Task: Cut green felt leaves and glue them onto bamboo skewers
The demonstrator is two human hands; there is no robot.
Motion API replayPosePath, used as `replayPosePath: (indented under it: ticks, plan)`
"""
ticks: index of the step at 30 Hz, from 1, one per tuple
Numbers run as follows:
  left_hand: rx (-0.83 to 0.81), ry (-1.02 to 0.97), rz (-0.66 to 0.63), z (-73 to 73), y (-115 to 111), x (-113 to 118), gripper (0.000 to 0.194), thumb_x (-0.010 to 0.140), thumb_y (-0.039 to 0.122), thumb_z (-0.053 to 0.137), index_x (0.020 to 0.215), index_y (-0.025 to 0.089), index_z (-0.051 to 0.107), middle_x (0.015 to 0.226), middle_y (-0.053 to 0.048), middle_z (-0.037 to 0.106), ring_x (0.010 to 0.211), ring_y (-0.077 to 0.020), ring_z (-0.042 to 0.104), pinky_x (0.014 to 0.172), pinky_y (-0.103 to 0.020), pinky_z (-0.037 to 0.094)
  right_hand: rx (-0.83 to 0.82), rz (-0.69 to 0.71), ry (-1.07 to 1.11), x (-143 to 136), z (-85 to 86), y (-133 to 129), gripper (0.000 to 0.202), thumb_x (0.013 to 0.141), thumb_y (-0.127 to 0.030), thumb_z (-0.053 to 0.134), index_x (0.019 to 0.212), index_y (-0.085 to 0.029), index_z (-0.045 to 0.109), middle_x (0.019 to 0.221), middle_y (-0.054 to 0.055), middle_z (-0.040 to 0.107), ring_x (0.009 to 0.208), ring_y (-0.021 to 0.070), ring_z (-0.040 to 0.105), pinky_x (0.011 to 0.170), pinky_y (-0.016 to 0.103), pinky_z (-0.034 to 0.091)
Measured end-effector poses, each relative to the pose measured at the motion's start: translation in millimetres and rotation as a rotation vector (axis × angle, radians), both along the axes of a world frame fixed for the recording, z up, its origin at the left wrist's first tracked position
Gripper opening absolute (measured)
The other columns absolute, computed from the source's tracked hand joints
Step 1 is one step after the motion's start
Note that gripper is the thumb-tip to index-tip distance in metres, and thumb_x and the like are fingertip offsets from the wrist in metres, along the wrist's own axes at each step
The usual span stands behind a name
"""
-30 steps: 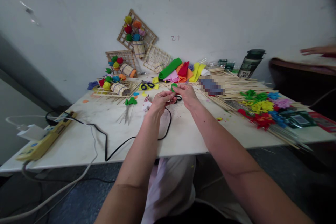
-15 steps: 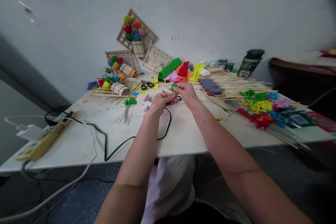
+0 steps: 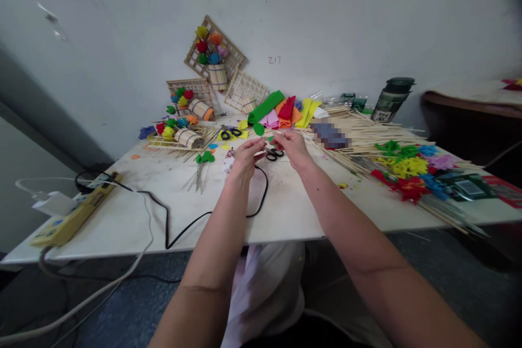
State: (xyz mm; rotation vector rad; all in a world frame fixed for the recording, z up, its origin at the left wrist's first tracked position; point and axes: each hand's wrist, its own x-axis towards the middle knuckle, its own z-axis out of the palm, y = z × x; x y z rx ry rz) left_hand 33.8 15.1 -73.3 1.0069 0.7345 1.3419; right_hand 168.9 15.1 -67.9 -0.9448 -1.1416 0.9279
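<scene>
In the head view my left hand (image 3: 246, 155) is pinched, and a round green paper or felt disc (image 3: 258, 129) stands up just above its fingertips. Facing it, my right hand (image 3: 292, 148) pinches a small green piece (image 3: 271, 140) between thumb and finger. A short gap lies between the two hands. Below them on the table are scissors with black handles (image 3: 274, 155); their blades are hidden. Beside my left hand is a small white-and-red item (image 3: 229, 160) joined to a black cord. Farther left lie green flower pieces on wire stems (image 3: 205, 157).
Another pair of black scissors (image 3: 231, 134) lies on yellow material behind. Rolled coloured sheets (image 3: 266, 107) and many thin sticks (image 3: 367, 133) fill the back. Coloured flowers (image 3: 405, 166) lie right, a power strip (image 3: 75, 217) left. Lattice panels with flowers (image 3: 218, 76) lean on the wall.
My hands have moved apart slightly. The green disc now shows above my left fingertips, and a smaller green piece is at my right fingertips. More of the scissors' handles shows beneath.
</scene>
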Motion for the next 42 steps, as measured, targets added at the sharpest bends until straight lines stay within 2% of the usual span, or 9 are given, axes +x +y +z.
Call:
replayPosePath:
  ticks: [3, 7, 9, 13, 19, 23, 26, 33, 42]
  plan:
    - [0.008, -0.044, 0.055, 0.2, 1, 0, 0.022, 0.054, 0.024, 0.077, 0.073, 0.017, 0.066, 0.071, 0.003, 0.063, 0.065, -0.0065, 0.057, 0.068, -0.022, 0.044, -0.043, 0.092, -0.045, -3, -2.1, -2, 0.026, 0.065, -0.04, 0.068, 0.058, -0.016, 0.061, 0.06, 0.002, 0.064, 0.049, 0.0075, 0.051, 0.05, 0.022, 0.04]
    - [0.002, -0.079, 0.125, 0.0, 4, 0, 0.021, 0.055, 0.025, 0.076, 0.071, 0.018, 0.065, 0.069, 0.003, 0.061, 0.066, -0.0076, 0.056, 0.069, -0.024, 0.043, -0.081, 0.322, -0.109, -10, -6.1, -7, 0.023, 0.067, -0.037, 0.068, 0.076, -0.017, 0.065, 0.07, 0.003, 0.069, 0.059, 0.0106, 0.061, 0.058, 0.023, 0.046]
    - [-0.003, -0.095, 0.173, -0.7, 6, 0, 0.023, 0.053, 0.026, 0.077, 0.072, 0.018, 0.065, 0.07, 0.003, 0.062, 0.068, -0.0087, 0.057, 0.068, -0.024, 0.042, -0.075, 0.363, -0.118, -14, -7.7, -9, 0.023, 0.066, -0.034, 0.069, 0.079, -0.016, 0.064, 0.067, 0.002, 0.068, 0.058, 0.0104, 0.062, 0.06, 0.023, 0.048]
    - [-0.006, -0.111, 0.203, -1.4, 6, 0, 0.028, 0.047, 0.029, 0.08, 0.069, 0.019, 0.065, 0.074, 0.002, 0.063, 0.072, -0.0106, 0.057, 0.069, -0.026, 0.041, -0.074, 0.302, -0.176, -20, -7.1, -12, 0.016, 0.065, -0.028, 0.069, 0.069, -0.014, 0.062, 0.055, 0.0, 0.063, 0.049, 0.0086, 0.057, 0.055, 0.022, 0.048]
    - [-0.005, -0.042, 0.1, 0.4, 3, 0, 0.037, 0.047, 0.035, 0.08, 0.077, 0.019, 0.065, 0.081, -0.001, 0.064, 0.076, -0.0133, 0.058, 0.067, -0.026, 0.04, -0.079, 0.235, -0.256, -17, -3.1, -14, 0.013, 0.067, -0.025, 0.067, 0.065, -0.014, 0.061, 0.053, 0.0, 0.061, 0.046, 0.0088, 0.056, 0.049, 0.02, 0.045]
    - [0.008, -0.023, 0.2, 0.8, 6, -5, 0.036, 0.054, 0.043, 0.076, 0.076, 0.018, 0.064, 0.086, -0.005, 0.065, 0.089, -0.0173, 0.058, 0.071, -0.028, 0.04, -0.085, 0.244, -0.299, -15, -3.4, -13, 0.017, 0.066, -0.029, 0.07, 0.065, -0.013, 0.061, 0.053, 0.001, 0.062, 0.044, 0.0092, 0.056, 0.049, 0.021, 0.045]
    - [0.011, -0.007, 0.288, 1.7, 7, -8, 0.034, 0.055, 0.044, 0.074, 0.073, 0.018, 0.063, 0.086, -0.006, 0.065, 0.092, -0.0174, 0.057, 0.073, -0.029, 0.039, -0.1, 0.247, -0.335, -16, -2.1, -14, 0.013, 0.067, -0.023, 0.068, 0.064, -0.013, 0.061, 0.052, 0.001, 0.062, 0.043, 0.0088, 0.056, 0.046, 0.019, 0.043]
    - [0.036, 0.003, 0.357, 2.4, 7, -10, 0.035, 0.05, 0.04, 0.077, 0.056, 0.017, 0.051, 0.071, -0.002, 0.06, 0.081, -0.0147, 0.056, 0.068, -0.026, 0.037, -0.143, 0.27, -0.395, -18, 0.1, -16, 0.009, 0.07, -0.012, 0.063, 0.062, -0.012, 0.06, 0.048, 0.0, 0.06, 0.04, 0.0077, 0.055, 0.043, 0.017, 0.04]
    - [0.099, 0.027, 0.403, -0.4, 11, -11, 0.047, 0.048, 0.039, 0.079, 0.045, 0.017, 0.037, 0.05, 0.005, 0.037, 0.061, -0.0091, 0.047, 0.061, -0.023, 0.034, -0.139, 0.278, -0.434, -14, -7.2, -9, 0.009, 0.067, -0.011, 0.065, 0.06, -0.012, 0.06, 0.048, -0.001, 0.059, 0.041, 0.009, 0.056, 0.044, 0.019, 0.045]
